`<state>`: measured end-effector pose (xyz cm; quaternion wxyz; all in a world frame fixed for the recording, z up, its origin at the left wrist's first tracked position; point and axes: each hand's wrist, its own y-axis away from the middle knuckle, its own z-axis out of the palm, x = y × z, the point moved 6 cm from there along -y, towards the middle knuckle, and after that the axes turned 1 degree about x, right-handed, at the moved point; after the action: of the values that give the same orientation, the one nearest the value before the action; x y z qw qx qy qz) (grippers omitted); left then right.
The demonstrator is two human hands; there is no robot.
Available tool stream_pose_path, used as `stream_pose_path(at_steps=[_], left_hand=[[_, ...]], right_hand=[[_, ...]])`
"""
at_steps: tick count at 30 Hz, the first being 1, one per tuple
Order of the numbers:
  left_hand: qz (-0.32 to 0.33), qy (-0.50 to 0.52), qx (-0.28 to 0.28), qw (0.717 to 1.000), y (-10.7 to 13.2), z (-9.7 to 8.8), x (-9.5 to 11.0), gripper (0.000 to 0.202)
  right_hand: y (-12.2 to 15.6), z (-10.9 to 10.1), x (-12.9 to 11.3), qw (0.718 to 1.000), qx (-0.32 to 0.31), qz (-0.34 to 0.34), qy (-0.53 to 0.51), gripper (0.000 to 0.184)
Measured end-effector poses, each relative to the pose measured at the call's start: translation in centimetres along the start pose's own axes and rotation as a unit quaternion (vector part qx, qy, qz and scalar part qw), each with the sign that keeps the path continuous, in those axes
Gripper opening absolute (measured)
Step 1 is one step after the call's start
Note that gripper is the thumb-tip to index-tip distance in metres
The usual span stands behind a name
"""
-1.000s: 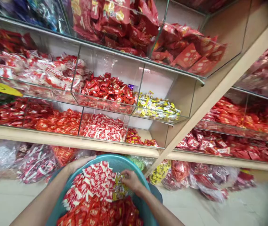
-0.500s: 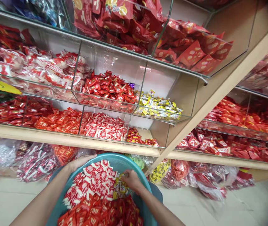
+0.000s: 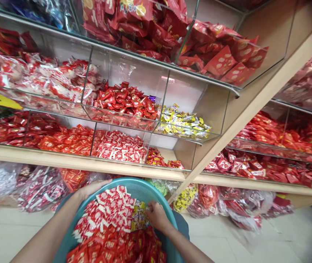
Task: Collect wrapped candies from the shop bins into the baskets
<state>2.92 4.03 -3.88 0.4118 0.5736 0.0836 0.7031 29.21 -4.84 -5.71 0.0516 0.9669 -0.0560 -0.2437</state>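
A teal plastic basket (image 3: 134, 182) sits low in front of me, tilted toward me. My left hand (image 3: 94, 189) grips its far left rim, fingers partly hidden by it. Inside lie red-and-white wrapped candies (image 3: 114, 208), a small heap of yellow wrapped candies (image 3: 138, 215), and many red wrapped candies (image 3: 112, 246) nearer to me. Over the basket's right side, my right hand (image 3: 157, 216) has its fingers curled together just beside the yellow candies. Whatever those fingers may pinch is hidden.
Clear-fronted shelf bins rise ahead, holding red packets (image 3: 221, 62), red candies (image 3: 125, 104), yellow-and-white candies (image 3: 183, 122) and red-and-white candies (image 3: 120, 146). A wooden post (image 3: 243, 109) slants at right. Plastic bags of candies (image 3: 185, 197) lie on the tiled floor (image 3: 227, 241) under the shelf.
My right hand has shifted slightly right, off the yellow candies, exposing more of them. The left hand keeps its place on the rim. The whole view has drifted a little.
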Motion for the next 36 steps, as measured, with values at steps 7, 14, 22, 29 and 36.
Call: stream_pose_path(at_steps=[7, 14, 22, 29, 36], left_hand=[[0.01, 0.005, -0.013, 1.0, 0.1, 0.0, 0.2, 0.037], [-0.017, 0.01, 0.002, 1.0, -0.1, 0.0, -0.2, 0.035], [-0.005, -0.002, 0.035, 0.999, 0.0, -0.3, 0.0, 0.035], [-0.012, 0.001, 0.009, 1.0, -0.4, -0.6, -0.4, 0.037], [-0.008, 0.002, 0.02, 1.0, -0.4, -0.7, -0.4, 0.036]], right_hand=[[0.1, 0.6, -1.6, 0.996, -0.05, 0.001, 0.074, 0.025], [0.9, 1.1, -3.9, 0.964, -0.061, -0.086, 0.243, 0.035], [0.8, 0.4, -3.8, 0.965, -0.032, -0.085, 0.245, 0.022], [0.7, 0.3, -3.7, 0.965, -0.034, -0.1, 0.24, 0.029], [1.4, -2.5, -3.8, 0.968, -0.051, -0.09, 0.227, 0.027]])
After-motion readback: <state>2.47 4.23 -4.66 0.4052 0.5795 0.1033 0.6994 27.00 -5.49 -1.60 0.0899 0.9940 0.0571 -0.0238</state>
